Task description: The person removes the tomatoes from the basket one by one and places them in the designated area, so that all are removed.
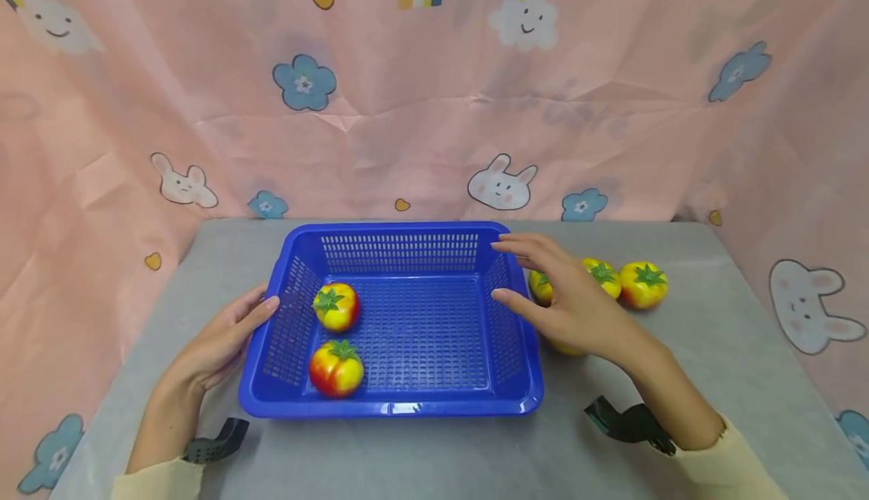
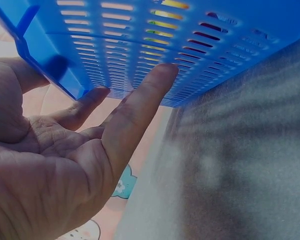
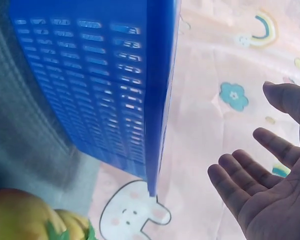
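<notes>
A blue perforated plastic basket (image 1: 462, 408) stands on the grey table. Inside it, toward the left wall, are two red-and-yellow toy tomatoes (image 1: 336, 369) with green leafy tops. My left hand (image 1: 216, 340) holds the basket's left side, thumb over the rim; its fingers (image 2: 135, 112) reach against the outer slotted wall in the left wrist view. My right hand (image 1: 577, 300) hovers by the right rim, holding nothing. The right wrist view shows its spread fingers (image 3: 240, 175) apart from the basket wall (image 3: 90, 75).
Several more toy tomatoes (image 1: 643, 286) lie right of the basket, some partly hidden behind the right hand. A pink printed cloth (image 1: 407, 161) hangs behind the table (image 1: 434, 458) and along both sides. Each wrist wears a black mount (image 1: 631, 422).
</notes>
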Available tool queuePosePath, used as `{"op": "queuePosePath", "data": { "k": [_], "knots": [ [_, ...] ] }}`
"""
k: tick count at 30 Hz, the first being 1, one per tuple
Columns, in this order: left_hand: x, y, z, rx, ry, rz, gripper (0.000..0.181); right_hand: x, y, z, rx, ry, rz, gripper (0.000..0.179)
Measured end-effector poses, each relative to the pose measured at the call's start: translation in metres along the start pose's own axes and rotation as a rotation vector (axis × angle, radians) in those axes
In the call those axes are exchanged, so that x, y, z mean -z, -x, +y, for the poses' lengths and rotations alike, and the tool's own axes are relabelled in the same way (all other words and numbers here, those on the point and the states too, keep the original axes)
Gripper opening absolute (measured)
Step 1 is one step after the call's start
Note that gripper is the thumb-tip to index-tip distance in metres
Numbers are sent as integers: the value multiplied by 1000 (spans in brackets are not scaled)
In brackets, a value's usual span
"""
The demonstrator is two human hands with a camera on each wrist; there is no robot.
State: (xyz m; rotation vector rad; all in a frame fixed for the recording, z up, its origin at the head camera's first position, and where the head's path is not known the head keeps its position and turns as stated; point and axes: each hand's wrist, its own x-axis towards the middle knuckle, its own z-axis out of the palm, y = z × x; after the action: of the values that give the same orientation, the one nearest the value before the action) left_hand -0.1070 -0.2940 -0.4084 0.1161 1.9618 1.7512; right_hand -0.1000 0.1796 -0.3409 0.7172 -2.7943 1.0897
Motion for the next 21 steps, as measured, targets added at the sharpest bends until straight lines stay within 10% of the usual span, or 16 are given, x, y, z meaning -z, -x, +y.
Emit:
{"op": "queuePosePath", "data": {
  "k": [21],
  "knots": [
    [-1, -1, 3, 21, 9, 10, 69, -14, -41, -22, 92, -40, -148, 59]
  ]
}}
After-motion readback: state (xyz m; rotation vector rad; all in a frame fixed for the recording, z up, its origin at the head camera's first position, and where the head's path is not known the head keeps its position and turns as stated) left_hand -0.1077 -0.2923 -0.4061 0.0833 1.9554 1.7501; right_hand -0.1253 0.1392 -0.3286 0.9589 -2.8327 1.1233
